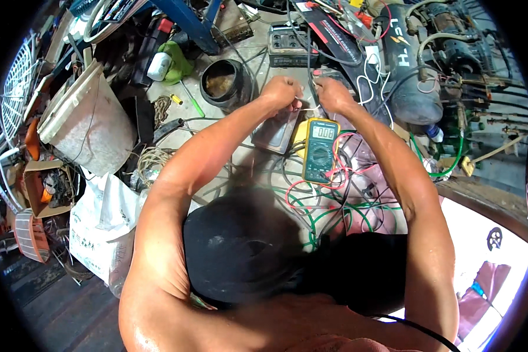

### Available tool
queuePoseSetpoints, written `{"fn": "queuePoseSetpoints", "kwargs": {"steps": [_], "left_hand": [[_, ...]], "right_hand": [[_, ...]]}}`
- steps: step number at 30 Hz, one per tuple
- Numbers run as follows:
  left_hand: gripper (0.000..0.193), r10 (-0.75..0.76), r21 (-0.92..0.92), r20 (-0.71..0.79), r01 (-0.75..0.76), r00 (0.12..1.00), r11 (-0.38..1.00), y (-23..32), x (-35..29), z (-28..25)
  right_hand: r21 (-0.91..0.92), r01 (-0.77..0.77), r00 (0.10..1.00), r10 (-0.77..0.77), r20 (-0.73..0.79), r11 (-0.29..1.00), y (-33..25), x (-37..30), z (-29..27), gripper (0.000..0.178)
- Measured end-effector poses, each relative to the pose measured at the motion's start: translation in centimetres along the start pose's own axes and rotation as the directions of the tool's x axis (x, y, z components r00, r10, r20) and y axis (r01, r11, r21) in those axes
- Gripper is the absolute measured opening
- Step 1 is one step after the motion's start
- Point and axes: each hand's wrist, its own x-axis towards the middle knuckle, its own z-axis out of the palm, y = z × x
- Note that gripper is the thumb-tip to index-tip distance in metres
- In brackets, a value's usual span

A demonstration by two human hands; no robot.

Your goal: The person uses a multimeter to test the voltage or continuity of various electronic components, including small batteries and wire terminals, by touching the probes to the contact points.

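Your left hand (280, 92) and right hand (332, 95) are both pinched shut on a thin pale wire (308, 108) stretched between them; it hangs above the cluttered counter (240, 158). Just below sits a yellow multimeter (321, 150); red and green leads (328, 202) tangle beside it.

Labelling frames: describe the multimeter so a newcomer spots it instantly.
Start at the cluttered workbench and find the person's two hands, left hand and right hand, meeting near its middle. Just below the right hand lies the multimeter, among red and green wires. It is the only yellow-cased box there, with a grey display above a round dial.
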Motion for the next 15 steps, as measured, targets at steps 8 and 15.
{"fn": "queuePoseSetpoints", "kwargs": {"steps": [8, 15], "left_hand": [[0.020, -0.240, -0.270, 0.034, 0.240, 0.970, 0.932, 0.6, 1.3, 1.8], [0.018, -0.236, -0.460, 0.032, 0.223, 0.971, 0.859, -0.4, 2.2, 2.1]], "right_hand": [[0.119, 0.061, 0.990, -0.075, 0.117, 0.991, 1.3, 0.7, -0.1, 0.030], [0.266, -0.018, 0.996, -0.005, 0.086, 0.964, 0.1, 0.0, -0.4, 0.035]]}}
